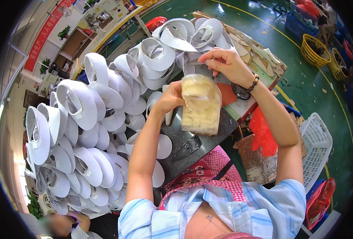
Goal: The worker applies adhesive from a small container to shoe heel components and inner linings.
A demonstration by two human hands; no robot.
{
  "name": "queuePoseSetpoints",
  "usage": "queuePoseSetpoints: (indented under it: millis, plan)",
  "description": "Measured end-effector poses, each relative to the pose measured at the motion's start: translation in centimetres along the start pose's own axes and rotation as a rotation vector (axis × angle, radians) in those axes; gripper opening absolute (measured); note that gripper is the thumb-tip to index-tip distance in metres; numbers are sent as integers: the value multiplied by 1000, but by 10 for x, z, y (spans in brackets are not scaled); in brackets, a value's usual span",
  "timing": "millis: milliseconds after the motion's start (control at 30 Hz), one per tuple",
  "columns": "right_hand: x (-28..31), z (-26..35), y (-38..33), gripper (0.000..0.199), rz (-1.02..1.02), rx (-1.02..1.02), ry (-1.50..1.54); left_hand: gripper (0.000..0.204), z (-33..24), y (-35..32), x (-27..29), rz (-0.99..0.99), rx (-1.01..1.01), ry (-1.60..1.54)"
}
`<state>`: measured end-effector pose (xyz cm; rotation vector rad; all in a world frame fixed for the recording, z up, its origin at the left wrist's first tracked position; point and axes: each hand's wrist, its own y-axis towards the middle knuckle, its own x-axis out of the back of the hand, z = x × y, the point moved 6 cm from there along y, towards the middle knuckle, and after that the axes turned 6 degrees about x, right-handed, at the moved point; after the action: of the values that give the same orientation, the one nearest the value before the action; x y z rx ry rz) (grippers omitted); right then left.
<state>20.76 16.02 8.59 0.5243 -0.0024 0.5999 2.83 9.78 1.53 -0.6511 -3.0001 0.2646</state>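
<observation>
My left hand (pixel 171 96) grips the side of a cream-yellow block (pixel 201 115) with a rounded top, smeared by motion. The block is held above a dark speckled stone slab (pixel 220 137) in front of me. Beyond the block, my right hand (pixel 226 65) is raised with its fingers curled together; whatever they may hold cannot be made out. A dark beaded bracelet circles that wrist. White visor-shaped pieces with ring bands (pixel 77 104) are stacked in rows to the left, and more visor-shaped pieces (pixel 172 34) lie past my hands.
Near my right forearm are an orange-red sheet (pixel 224 95) and a round black dish (pixel 240 91). Flat cut scraps (pixel 260 59) cover the far right bench. A red plastic bag (pixel 263 133), a white basket (pixel 317 143) and a yellow basket (pixel 315 49) stand right. Another person (pixel 61 225) is lower left.
</observation>
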Motion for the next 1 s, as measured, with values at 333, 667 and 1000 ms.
queuePoseSetpoints:
  millis: [333, 667, 1000]
  plan:
    - [-23, 35, -5, 47, 110, -16, -440, 58, 7, -7, 1, -201, -207, 124]
    - [-34, 17, -19, 33, -5, -210, -408, 121, -15, -58, -67, -731, -165, 833]
    - [-12, 17, -38, 26, 115, -314, -182, 125, -9, -42, -62, -565, 41, 977]
